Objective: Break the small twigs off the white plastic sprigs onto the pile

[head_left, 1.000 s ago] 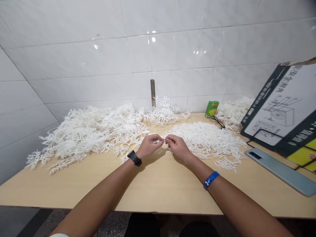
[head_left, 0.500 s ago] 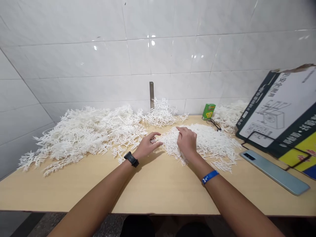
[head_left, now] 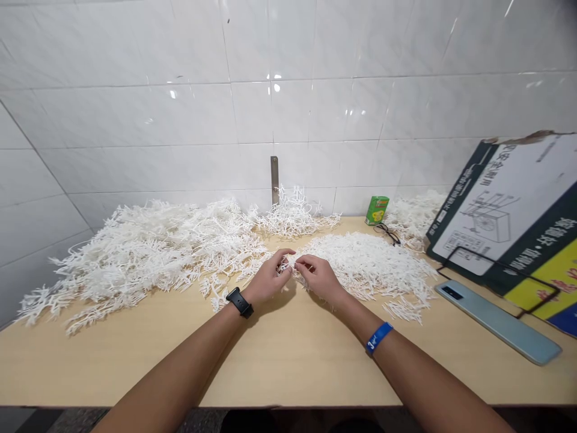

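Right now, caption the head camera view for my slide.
Left hand and right hand, close together, near a tangled white branched heap and a flatter heap of short white pieces.

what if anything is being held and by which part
The left hand holds a white branched piece; where it's gripped, and whether the right hand pinches it, can't be told.

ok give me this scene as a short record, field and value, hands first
left hand: curved around some white pieces
right hand: fingertips beside the left's; too small to tell what they grip
wrists: black watch on the left, blue band on the right
left pile: tangled white branches
right pile: short white bits
back: metal strip, green box
right side: phone lying flat, printed carton
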The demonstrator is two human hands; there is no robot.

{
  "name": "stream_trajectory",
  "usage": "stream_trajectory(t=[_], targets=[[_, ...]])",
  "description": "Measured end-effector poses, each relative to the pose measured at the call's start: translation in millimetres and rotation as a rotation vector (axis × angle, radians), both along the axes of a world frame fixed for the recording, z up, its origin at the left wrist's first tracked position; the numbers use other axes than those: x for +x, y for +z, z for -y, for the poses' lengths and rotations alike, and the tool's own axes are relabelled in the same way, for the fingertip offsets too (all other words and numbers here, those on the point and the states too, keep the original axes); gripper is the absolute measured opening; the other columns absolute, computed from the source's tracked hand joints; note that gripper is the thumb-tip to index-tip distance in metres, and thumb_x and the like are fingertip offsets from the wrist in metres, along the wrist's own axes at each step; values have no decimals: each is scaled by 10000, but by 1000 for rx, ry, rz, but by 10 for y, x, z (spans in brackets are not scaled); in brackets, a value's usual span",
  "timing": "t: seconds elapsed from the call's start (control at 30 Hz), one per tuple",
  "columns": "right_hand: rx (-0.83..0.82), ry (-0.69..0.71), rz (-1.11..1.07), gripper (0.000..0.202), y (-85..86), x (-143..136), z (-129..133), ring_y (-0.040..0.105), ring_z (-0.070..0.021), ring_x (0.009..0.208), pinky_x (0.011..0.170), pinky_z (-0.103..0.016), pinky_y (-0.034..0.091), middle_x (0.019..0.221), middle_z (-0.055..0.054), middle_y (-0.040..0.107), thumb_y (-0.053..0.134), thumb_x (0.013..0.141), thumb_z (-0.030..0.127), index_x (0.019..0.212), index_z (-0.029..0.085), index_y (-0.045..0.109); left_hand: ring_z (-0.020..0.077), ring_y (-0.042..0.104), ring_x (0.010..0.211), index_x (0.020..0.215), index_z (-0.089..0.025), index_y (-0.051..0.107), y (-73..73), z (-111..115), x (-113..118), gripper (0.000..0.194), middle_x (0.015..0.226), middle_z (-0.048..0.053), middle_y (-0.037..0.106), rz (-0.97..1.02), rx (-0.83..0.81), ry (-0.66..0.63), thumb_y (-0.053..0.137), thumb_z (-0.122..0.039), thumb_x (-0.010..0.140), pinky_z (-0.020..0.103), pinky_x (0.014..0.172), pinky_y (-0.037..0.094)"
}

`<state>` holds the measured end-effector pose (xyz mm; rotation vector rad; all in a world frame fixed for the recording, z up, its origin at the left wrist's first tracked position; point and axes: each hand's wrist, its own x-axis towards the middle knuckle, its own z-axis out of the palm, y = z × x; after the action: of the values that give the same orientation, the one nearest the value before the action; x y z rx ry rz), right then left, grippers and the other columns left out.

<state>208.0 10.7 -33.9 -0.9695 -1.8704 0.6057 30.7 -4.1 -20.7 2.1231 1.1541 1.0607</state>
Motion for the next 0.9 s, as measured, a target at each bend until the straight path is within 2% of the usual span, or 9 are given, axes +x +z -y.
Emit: stream_trajectory(t=[0.17,0.27,0.43,0.63,0.9], targets=[[26,26,-2,228,23,7,21,566,-152,727,675,-267,403,783,-28,652,508,910,282,789,180,671,154,522,770,990,-196,556,-4,-45,5,171,884,19,590,50,71,64,496,-325,896,273,708,421],[42,25,-3,220,28,3,34,566,-152,734,685,-268,400,778,-26,648,511,908,263,785,181,675,146,529,734,881,-188,575,26,-47,21,159,823,11,606,40,67,63,488,-319,898,263,690,416],[71,24,-18,209,48,2,60,565,-151,726,681,-268,405,776,-29,648,515,901,243,779,180,673,151,572,760,883,-187,607,65,-33,35,145,867,19,655,43,58,87,515,-299,874,262,712,434],[73,-20,-33,206,51,2,60,579,-160,732,684,-276,418,787,-40,661,523,892,254,770,180,672,148,570,752,884,-185,594,30,-53,21,139,839,14,647,13,98,96,519,-301,870,259,694,430],[74,25,-25,211,68,1,80,558,-152,713,667,-273,408,771,-28,642,516,899,261,778,188,673,166,627,758,862,-184,690,61,-30,32,188,858,27,726,34,76,134,548,-306,843,273,710,464]])
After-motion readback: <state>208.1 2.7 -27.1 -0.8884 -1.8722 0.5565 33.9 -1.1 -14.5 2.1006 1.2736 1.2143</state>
